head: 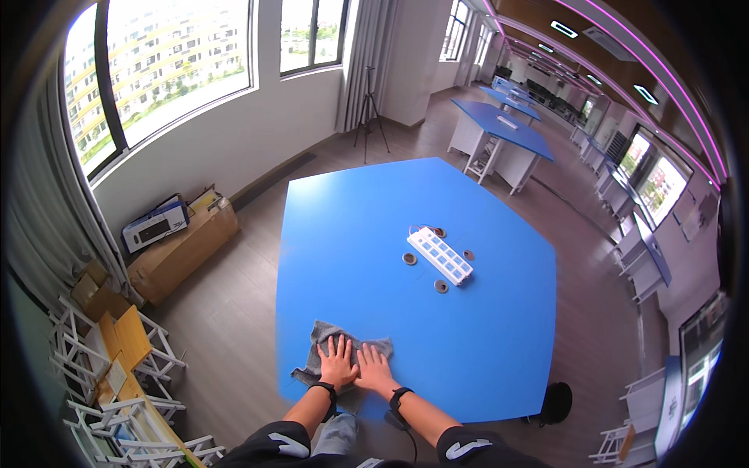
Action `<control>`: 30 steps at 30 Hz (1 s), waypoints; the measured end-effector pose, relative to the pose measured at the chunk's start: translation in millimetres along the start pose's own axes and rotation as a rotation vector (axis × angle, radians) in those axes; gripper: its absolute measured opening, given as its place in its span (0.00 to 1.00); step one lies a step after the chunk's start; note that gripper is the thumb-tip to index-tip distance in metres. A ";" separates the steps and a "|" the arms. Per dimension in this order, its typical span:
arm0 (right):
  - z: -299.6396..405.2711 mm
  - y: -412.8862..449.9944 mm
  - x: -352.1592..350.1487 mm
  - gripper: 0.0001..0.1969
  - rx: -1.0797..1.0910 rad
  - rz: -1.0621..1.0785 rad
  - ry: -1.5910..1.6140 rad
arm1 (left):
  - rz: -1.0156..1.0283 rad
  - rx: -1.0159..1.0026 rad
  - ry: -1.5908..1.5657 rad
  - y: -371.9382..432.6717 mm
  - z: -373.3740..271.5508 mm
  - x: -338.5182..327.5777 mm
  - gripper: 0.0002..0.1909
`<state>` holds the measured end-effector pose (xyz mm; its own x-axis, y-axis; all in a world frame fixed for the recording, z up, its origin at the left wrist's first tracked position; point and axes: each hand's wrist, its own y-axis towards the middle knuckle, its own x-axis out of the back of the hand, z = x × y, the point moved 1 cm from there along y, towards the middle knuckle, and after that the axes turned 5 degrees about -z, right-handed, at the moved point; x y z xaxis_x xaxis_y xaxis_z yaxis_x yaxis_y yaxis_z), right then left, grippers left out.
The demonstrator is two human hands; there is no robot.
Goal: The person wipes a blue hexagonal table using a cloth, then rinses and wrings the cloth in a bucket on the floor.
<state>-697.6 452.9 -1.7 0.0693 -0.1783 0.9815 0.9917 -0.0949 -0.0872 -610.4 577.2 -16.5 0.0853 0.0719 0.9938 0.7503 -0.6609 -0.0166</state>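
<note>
A grey cloth (320,336) lies spread and wrinkled near the front left corner of a blue tabletop (468,345). My left hand (337,362) presses flat on it, fingers apart. Beside it, my right hand (373,368) also rests palm down on the cloth, with the two thumbs close together. Neither hand has its fingers curled around the fabric. Part of the cloth is hidden under both hands, and one end of it hangs towards the table's near edge.
A white power strip (440,255) sits on the table among several round cable grommets (409,258). Stools with wooden seats (131,336) and a long cardboard box (184,248) stand to the left. A black round stool (556,403) is at the right corner; a tripod (368,114) stands beyond.
</note>
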 end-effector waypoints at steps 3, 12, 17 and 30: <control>-15.4 -30.8 10.6 0.48 -0.128 0.141 -0.037 | 0.178 -0.083 0.020 -13.6 -38.0 0.1 0.48; -46.8 -141.4 3.2 0.55 -0.461 0.220 0.162 | 0.549 -0.365 0.147 -45.4 -124.8 6.2 0.56; -72.3 -211.2 3.3 0.50 -0.513 0.124 0.051 | 0.504 -0.506 0.245 -74.1 -188.7 -10.1 0.61; -112.3 -251.2 5.5 0.57 -0.585 0.005 0.115 | 0.596 -0.590 0.611 -76.1 -268.9 -6.1 0.65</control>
<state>-958.5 365.7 6.4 0.0296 -0.2821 0.9589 0.7644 -0.6118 -0.2035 -844.3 426.1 8.4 -0.1334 -0.6693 0.7309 0.2411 -0.7373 -0.6311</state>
